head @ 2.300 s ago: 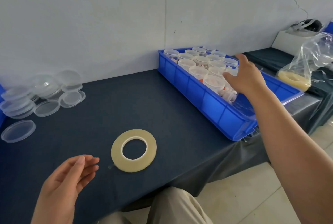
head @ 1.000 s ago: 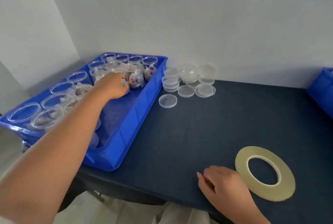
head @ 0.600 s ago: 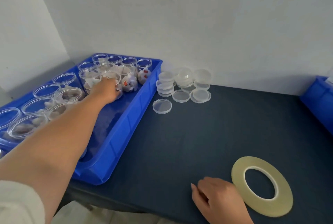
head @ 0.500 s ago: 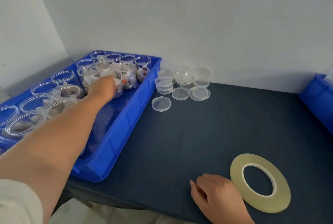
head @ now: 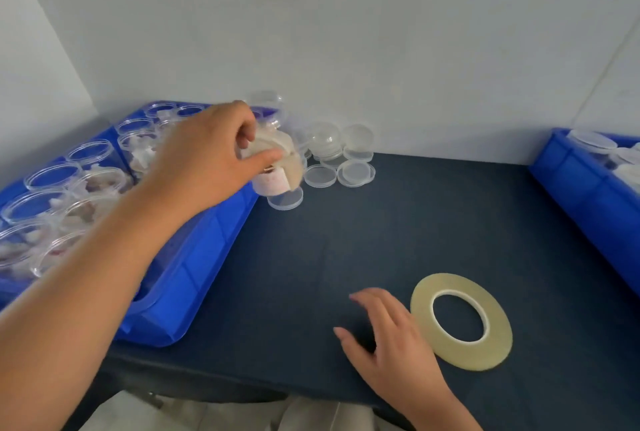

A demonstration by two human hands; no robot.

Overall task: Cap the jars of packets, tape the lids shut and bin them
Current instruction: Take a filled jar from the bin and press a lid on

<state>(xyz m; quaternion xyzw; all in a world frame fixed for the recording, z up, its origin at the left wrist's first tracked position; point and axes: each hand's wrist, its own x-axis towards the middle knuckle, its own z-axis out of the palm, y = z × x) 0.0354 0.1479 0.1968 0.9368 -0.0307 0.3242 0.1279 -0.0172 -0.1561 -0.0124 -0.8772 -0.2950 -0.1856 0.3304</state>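
Left hand: the left hand (head: 204,160) gripped a clear round plastic jar of white packets (head: 273,170), thumb and curled fingers round it
Jar: uncapped, tilted and blurred, it hung in the air at 10 o'clock, over the right rim of the blue plastic tray on the left (head: 194,264)
Right hand: the right hand (head: 391,337) was low over the dark blue table cloth (head: 346,240) at 5 o'clock, fingers straight and spread, holding nothing; whether it touched the cloth could not be told
Tape: a flat yellowish roll of clear tape (head: 500,337) lay on the cloth, just beside the right hand at its 3 o'clock
Lids: a heap of clear round plastic lids (head: 346,153) sat by the wall at 12 o'clock; one single clear lid (head: 285,200) lay flat below the held jar
Left tray: rows of open clear jars (head: 52,176) with packets stood inside
Right tray: a second blue plastic tray (head: 581,184) at 3 o'clock held capped jars (head: 594,141)
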